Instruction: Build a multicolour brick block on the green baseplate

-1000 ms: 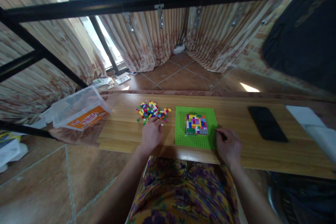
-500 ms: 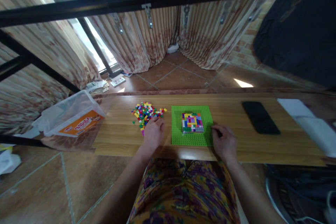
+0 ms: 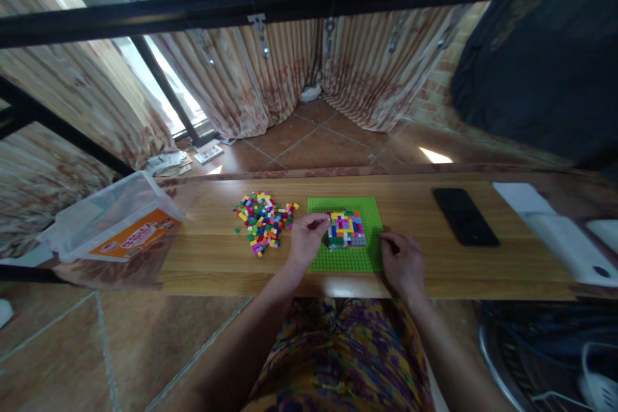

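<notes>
Long wood-grain table [image 3: 212, 270] before me, bearing a square green studded plastic baseplate [image 3: 342, 262]. To its left, a pile of small multicoloured plastic bricks [image 3: 264, 219]. My right hand [image 3: 403, 261] curls narrowly at the baseplate's right edge; whether it grips, I cannot tell. My left hand [image 3: 306, 239], fingertips drawn together, is at the left side of a square multicoloured brick build [image 3: 347, 228] on the baseplate; I cannot tell whether it holds a brick

Holds a bare left forearm [image 3: 248, 338] slanting forward and inward, with the left hand [image 3: 308, 241] palm down and pinching between thumb and forefinger. Angles the right forearm [image 3: 447, 347] inward too, curling the right hand [image 3: 404, 262] loosely, thumb near forefinger.
</notes>
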`<state>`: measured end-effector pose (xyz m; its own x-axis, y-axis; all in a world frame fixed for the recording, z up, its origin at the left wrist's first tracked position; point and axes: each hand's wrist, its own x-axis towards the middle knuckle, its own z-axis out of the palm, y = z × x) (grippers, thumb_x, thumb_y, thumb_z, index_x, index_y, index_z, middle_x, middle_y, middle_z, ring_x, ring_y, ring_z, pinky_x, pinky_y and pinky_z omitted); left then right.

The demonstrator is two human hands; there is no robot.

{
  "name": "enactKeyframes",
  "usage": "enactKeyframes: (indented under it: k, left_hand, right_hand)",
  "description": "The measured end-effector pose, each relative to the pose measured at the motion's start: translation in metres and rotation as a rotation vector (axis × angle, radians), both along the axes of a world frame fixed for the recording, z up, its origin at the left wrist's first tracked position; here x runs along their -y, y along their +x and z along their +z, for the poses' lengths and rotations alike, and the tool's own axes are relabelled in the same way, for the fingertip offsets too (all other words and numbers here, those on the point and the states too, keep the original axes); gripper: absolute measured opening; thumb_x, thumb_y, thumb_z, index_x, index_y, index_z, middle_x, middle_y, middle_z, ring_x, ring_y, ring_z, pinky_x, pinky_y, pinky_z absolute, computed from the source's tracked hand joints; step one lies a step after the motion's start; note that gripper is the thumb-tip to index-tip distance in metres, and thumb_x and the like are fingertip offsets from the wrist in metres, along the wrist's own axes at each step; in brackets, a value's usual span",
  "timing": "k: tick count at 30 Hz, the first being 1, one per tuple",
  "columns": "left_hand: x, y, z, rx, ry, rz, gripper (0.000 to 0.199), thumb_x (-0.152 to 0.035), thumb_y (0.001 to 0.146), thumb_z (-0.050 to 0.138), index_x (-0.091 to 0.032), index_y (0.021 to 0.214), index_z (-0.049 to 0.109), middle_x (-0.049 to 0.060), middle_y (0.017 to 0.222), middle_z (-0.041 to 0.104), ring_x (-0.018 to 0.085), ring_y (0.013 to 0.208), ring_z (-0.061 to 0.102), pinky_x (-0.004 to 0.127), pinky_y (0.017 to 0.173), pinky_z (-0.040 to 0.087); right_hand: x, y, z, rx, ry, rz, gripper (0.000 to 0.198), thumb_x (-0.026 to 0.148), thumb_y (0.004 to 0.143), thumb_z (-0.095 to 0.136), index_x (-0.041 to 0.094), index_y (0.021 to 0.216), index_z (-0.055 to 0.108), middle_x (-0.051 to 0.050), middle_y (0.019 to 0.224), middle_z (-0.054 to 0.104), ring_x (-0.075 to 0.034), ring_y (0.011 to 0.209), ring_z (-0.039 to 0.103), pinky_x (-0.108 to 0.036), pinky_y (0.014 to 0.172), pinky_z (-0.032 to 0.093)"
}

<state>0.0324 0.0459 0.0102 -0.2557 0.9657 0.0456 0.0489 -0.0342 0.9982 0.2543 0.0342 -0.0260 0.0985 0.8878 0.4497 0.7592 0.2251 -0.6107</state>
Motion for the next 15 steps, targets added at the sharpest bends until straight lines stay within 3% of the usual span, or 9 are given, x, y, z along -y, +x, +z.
enactKeyframes:
  k: [9,15]
  left_hand:
    - [-0.005,0.004,0.004,0.102,-0.026,0.012,0.005,-0.018,0.066,0.07,-0.018,0.07,0.072,-0.001,0.069,0.069,0.012,0.066,0.06,0.025,0.069,0.049]
    - [-0.009,0.007,0.015,0.213,-0.163,0.026,0.007,-0.018,0.061,0.071,-0.016,0.068,0.07,-0.002,0.063,0.064,0.009,0.058,0.054,0.022,0.059,0.044]
  right_hand:
    - [0.0,0.0,0.001,-0.013,-0.003,-0.002,0.022,0.029,0.085,0.05,0.019,0.084,0.07,-0.01,0.089,0.07,-0.024,0.087,0.062,-0.04,0.083,0.048]
    - [0.001,-0.001,0.002,-0.024,-0.006,-0.005,0.022,0.03,0.085,0.05,0.019,0.084,0.07,-0.009,0.089,0.071,-0.024,0.087,0.063,-0.04,0.083,0.048]
